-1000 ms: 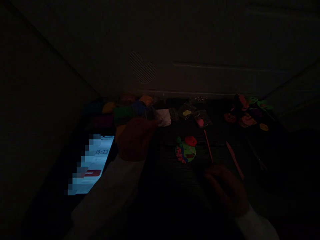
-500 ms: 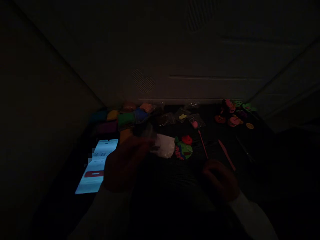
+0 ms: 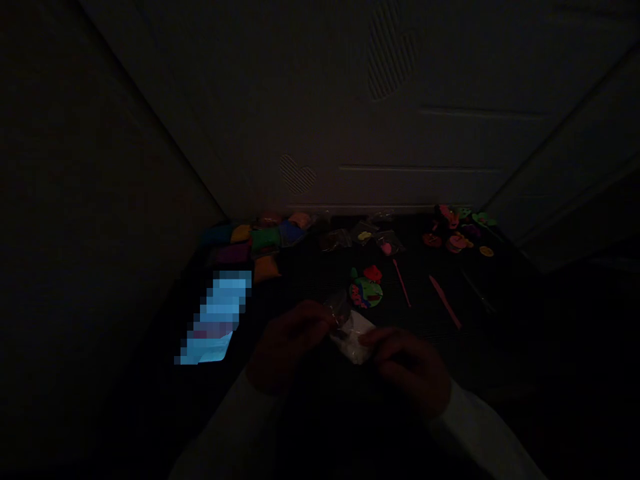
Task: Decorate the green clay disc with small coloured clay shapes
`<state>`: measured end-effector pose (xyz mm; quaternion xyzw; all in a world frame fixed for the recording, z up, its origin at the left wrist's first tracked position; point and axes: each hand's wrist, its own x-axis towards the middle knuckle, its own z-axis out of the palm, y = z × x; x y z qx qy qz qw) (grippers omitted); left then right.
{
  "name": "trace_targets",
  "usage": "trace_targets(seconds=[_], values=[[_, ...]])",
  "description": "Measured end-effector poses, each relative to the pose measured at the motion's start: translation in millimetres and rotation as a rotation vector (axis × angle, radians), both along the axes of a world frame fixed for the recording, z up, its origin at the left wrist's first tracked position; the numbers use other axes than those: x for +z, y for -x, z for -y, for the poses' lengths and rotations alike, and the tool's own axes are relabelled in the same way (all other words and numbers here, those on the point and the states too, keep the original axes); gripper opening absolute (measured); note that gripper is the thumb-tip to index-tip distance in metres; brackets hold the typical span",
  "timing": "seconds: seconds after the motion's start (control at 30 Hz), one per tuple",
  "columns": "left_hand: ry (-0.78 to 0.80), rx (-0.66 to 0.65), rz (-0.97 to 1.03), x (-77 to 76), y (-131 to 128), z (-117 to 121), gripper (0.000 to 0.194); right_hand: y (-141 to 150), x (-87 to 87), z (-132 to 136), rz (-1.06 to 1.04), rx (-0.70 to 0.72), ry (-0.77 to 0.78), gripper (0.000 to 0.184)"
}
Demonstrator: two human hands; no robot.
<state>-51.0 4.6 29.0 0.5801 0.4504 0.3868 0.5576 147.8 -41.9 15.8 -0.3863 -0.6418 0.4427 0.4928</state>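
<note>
At dial centre, just below mid-view: one white bag (image 3: 357,347), between both hands. Left hand (image 3: 290,343), at its 9 o'clock, pinching the clear end; right hand (image 3: 413,367), at 4, fingertips gripping the right side. From there: disc (image 3: 371,292) at 12; stick (image 3: 401,281), 1; knife (image 3: 444,301), 2; phone (image 3: 217,320), 9; packets (image 3: 266,239), 11.

We hold a clear plastic bag (image 3: 356,339) of white material, probably modelling clay in this dim light. It slants, its clear end pinched by our left hand (image 3: 287,345), its white, filled end at the fingertips of our right hand (image 3: 415,370), just nearer us than the decorated green disc (image 3: 371,291).
</note>
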Motion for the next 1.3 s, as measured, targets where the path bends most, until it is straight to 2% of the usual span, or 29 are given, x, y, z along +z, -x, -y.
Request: trace_targets(seconds=[0.1, 0.2, 0.3, 0.37, 0.47, 0.6, 0.73, 0.83, 1.07, 1.3], values=[[0.065, 0.091, 0.159, -7.8, -1, 3, 0.006, 3, 1.1, 4, 0.037, -0.011, -0.084, 0.002], [0.078, 0.178, 0.235, -10.1, -9, 10, 0.009, 5, -0.2, 7, 0.124, -0.027, -0.203, 0.004], [0.124, 0.254, 0.3, -9.3, -18, 22, 0.024, 7, -6.6, 10, 0.315, -0.084, -0.383, 0.007], [0.235, 0.282, 0.335, -10.4, -22, 30, 0.033, 10, -12.5, 12, 0.465, -0.114, -0.505, 0.007], [0.348, 0.268, 0.356, -16.3, -22, 41, 0.039, 17, -19.2, 15, 0.647, -0.124, -0.614, 0.011], [0.286, 0.194, 0.264, -23.8, -19, 45, 0.043, 29, -19.6, 17, 0.756, -0.138, -0.703, 0.014], [0.236, 0.179, 0.214, -23.7, -19, 45, 0.044, 35, -17.3, 18, 0.795, -0.126, -0.771, 0.017], [0.235, 0.202, 0.217, -22.5, -21, 45, 0.054, 38, -18.3, 19, 0.818, -0.128, -0.793, 0.019], [0.242, 0.238, 0.206, -20.6, -25, 44, 0.055, 41, -22.3, 21, 0.87, -0.087, -0.818, 0.019], [0.253, 0.274, 0.211, -25.2, -29, 41, 0.065, 44, -28.7, 18, 0.871, -0.101, -0.817, 0.019]])
